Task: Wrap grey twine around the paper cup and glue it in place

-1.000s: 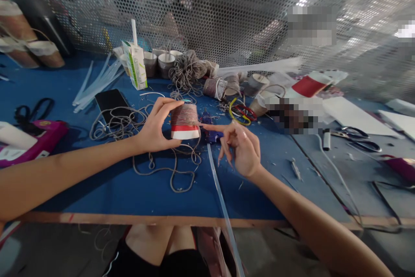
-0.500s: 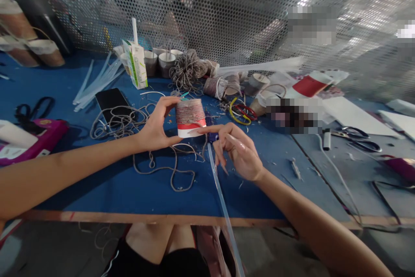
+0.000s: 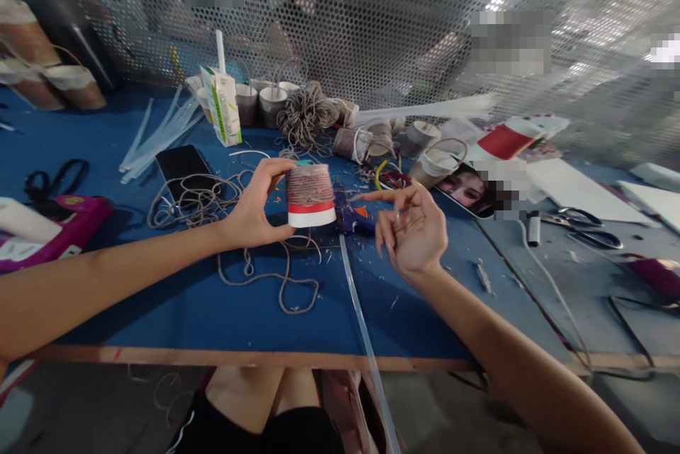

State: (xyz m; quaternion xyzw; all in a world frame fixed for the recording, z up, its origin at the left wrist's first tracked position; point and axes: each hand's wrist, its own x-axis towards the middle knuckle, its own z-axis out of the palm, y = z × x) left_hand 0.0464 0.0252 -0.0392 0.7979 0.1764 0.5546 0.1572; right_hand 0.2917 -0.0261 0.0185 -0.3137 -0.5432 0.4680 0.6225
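A paper cup (image 3: 311, 197) is held between the thumb and fingers of my left hand (image 3: 258, 205). Greyish-brown cord wraps much of its side; a red band and a white band show below the cord. My right hand (image 3: 417, 227) is off to the right of the cup, palm partly up, fingers apart, and nothing is in it. Near its fingertips a dark blue glue gun (image 3: 349, 217) lies on the table, with a long clear glue stick (image 3: 357, 312) stretching from it past the table edge. Loose grey cord (image 3: 287, 284) curls under and beside the cup.
Behind stand a drink carton (image 3: 226, 110), a cord bundle (image 3: 309, 116) and several cord-wrapped cups. Clear glue sticks (image 3: 164, 132) and a black phone (image 3: 183, 163) are at left. Scissors (image 3: 584, 224) and another phone (image 3: 462, 188) lie at right. A perforated metal screen (image 3: 340, 22) rises behind.
My right hand has moved right, away from the cup it was touching with its index finger, and has turned palm up. The cup has tilted slightly in my left hand.
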